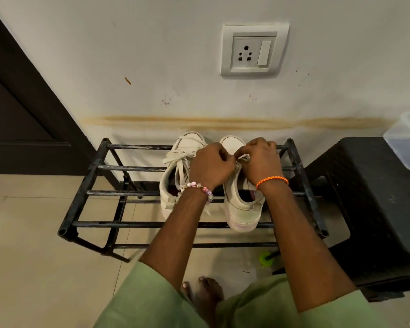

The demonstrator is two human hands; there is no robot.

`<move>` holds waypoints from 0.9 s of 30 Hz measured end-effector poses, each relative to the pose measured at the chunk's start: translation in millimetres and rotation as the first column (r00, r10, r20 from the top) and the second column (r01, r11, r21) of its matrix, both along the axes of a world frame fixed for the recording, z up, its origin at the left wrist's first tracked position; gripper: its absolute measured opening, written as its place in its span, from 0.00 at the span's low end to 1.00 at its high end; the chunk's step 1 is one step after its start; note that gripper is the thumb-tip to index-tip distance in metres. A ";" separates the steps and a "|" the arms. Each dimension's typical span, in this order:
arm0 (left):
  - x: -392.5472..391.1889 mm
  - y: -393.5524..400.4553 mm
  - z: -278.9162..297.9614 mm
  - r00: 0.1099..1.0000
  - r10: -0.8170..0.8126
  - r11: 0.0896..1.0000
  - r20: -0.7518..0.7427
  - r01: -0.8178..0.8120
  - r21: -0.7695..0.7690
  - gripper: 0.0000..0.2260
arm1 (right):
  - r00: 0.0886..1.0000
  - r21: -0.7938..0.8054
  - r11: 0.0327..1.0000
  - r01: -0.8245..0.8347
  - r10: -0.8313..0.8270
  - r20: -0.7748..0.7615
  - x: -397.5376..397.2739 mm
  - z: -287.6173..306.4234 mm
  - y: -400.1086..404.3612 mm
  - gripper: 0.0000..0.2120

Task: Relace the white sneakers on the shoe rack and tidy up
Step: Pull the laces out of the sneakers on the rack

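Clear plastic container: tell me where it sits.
Head view, far right edge: the clear plastic container rests on the black stool, right of the shoe rack, against the wall.

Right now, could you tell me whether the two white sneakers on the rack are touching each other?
Cannot tell. In the head view the left hand and forearm cover the space between the left sneaker and the right sneaker.

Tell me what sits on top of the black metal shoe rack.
Two white sneakers rest on the black metal shoe rack. Both hands, left and right, cover the right sneaker's laces.
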State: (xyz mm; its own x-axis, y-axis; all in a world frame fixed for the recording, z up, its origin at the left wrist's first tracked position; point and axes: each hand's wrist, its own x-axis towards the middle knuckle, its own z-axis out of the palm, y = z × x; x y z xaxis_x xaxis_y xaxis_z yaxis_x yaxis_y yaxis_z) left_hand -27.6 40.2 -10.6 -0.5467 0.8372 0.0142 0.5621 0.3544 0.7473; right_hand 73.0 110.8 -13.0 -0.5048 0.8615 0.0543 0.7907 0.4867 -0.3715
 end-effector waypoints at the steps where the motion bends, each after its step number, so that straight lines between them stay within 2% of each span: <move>1: 3.0 0.1 -3.9 1.000 0.007 1.000 0.005 -0.008 0.027 0.05 | 1.000 -0.006 1.000 0.005 -0.005 -0.012 0.3 -0.3 -0.6 0.10; 6: 12.0 3.0 -17.9 0.993 0.080 0.983 0.089 -0.093 0.159 0.05 | 0.996 0.017 1.000 0.023 -0.022 -0.089 1.1 -7.8 1.1 0.09; 9: 14.8 1.6 -24.3 0.984 0.094 0.979 0.153 -0.119 0.166 0.06 | 0.952 -0.056 0.995 0.087 -0.099 -0.290 1.6 -13.9 3.0 0.05; 13: 14.5 -0.8 -31.6 0.971 0.102 0.974 0.218 -0.142 0.176 0.08 | 0.805 -0.242 0.956 0.167 -0.274 -0.526 0.2 -18.6 9.7 0.05; 15: 15.3 -2.2 -32.8 0.963 0.102 0.975 0.250 -0.147 0.169 0.09 | 0.666 -0.385 0.908 0.164 -0.390 -0.636 -3.0 -18.1 10.3 0.08; 17: 17.5 -3.2 -33.6 0.957 0.083 0.980 0.278 -0.129 0.153 0.09 | 0.543 -0.498 0.855 0.145 -0.490 -0.682 -6.3 -16.2 9.3 0.12; 18: 18.3 -3.3 -34.5 0.958 0.072 0.983 0.278 -0.116 0.144 0.10 | 0.530 -0.522 0.840 0.145 -0.512 -0.677 -6.9 -15.5 9.6 0.12; 20: 17.9 -3.5 -36.3 0.964 0.053 0.986 0.259 -0.093 0.142 0.13 | 0.586 -0.523 0.841 0.141 -0.497 -0.640 -7.7 -13.7 9.0 0.09; 22: 18.0 -4.4 -37.9 0.970 0.024 0.986 0.242 -0.063 0.155 0.17 | 0.725 -0.469 0.875 0.117 -0.398 -0.562 -5.9 -12.6 8.8 0.05; 24: 18.9 -7.8 -37.2 0.975 -0.023 0.984 0.223 -0.018 0.179 0.23 | 0.850 -0.416 0.907 0.062 -0.266 -0.454 -3.6 -11.7 9.4 0.10; 27: 18.3 -11.3 -38.3 0.972 -0.072 0.971 0.225 0.018 0.237 0.23 | 0.960 -0.328 0.944 -0.012 -0.081 -0.269 -1.6 -5.8 10.2 0.12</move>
State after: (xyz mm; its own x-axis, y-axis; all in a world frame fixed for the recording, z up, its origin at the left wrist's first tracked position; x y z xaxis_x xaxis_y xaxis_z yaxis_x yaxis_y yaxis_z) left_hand -9.3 28.9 -48.9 -0.5199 0.8496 0.0884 0.3762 0.1348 0.9167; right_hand 71.4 121.1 -18.9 -0.4797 0.8719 -0.0979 0.6484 0.2771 -0.7091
